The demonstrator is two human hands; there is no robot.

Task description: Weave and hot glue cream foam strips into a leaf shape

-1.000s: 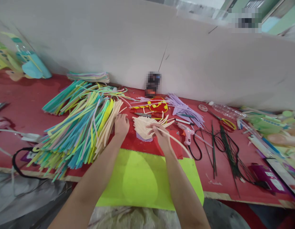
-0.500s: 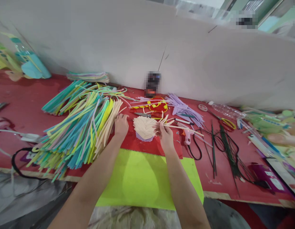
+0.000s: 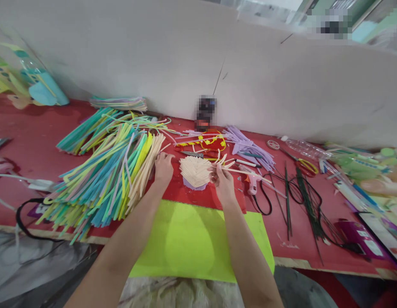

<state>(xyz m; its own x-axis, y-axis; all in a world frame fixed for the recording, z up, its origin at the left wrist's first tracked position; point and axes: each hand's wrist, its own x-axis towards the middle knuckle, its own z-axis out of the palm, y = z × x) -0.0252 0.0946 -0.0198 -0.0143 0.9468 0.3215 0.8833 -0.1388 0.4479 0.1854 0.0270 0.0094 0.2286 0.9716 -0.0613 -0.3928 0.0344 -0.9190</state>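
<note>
A leaf-shaped piece of cream pipe cleaners (image 3: 195,169) lies on a red sheet (image 3: 198,199), with a lilac base showing beneath its lower edge. At its right edge, my right hand (image 3: 224,182) is closed on cream pipe cleaners (image 3: 246,172), whose loose ends stick out to the right. My left hand (image 3: 164,167) rests beside the bundle of cream pipe cleaners (image 3: 147,164), fingers bent and a little apart; I see nothing held in them. Behind the piece lie a pair of scissors (image 3: 190,154) and a yellow-trimmed red object (image 3: 214,141).
Multicoloured pipe cleaners (image 3: 102,184) fill the left side. To the right are lilac strips (image 3: 249,147), a pink glue gun (image 3: 253,185) with its black cord, yellow-handled scissors (image 3: 305,166), dark green stems (image 3: 305,205) and a plastic bottle (image 3: 307,148). A yellow-green sheet (image 3: 188,239) covers the front edge.
Almost nothing has moved. My left hand has shifted very slightly, and my right hand stays at the right edge of the cream piece with the pipe cleaners.
</note>
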